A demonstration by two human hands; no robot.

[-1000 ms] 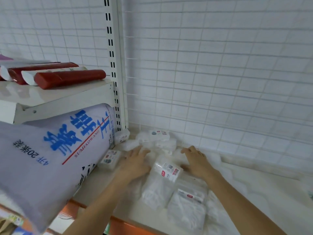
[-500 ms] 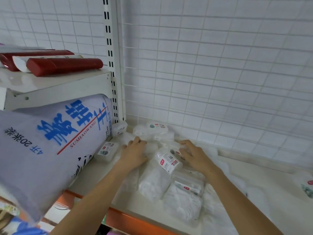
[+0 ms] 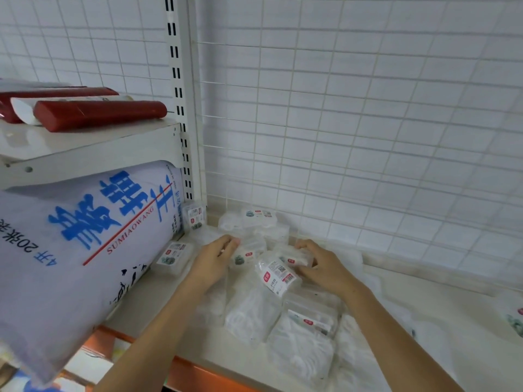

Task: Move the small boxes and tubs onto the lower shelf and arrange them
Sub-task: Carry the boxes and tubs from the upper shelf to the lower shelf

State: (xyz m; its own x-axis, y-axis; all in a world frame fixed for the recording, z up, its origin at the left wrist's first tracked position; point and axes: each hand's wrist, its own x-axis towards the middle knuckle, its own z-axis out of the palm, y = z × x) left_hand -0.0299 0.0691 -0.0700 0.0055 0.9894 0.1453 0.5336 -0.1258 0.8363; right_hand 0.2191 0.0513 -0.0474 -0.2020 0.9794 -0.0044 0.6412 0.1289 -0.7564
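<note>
Several small clear tubs and boxes with red-and-white labels lie on the cream lower shelf [image 3: 158, 304]. My left hand [image 3: 215, 257] presses on one clear box [image 3: 245, 251] with its fingers curled over its left side. My right hand [image 3: 319, 265] grips the right end of another clear box [image 3: 294, 260]. A tilted tub [image 3: 278, 275] lies between my wrists. One box [image 3: 174, 256] rests by the big roll, another [image 3: 195, 217] stands in the corner, and a flat tub [image 3: 256, 217] sits at the back.
A large white roll with blue characters [image 3: 85, 250] leans over the shelf's left part. Clear bags of white items [image 3: 302, 343] lie near the orange front edge [image 3: 195, 374]. Red tubes [image 3: 99, 114] lie on the upper left shelf. A wire grid [image 3: 353, 123] backs the shelf.
Both hands have drawn closer together and closed onto the clear boxes in the middle of the pile. The camera has tipped down a little.
</note>
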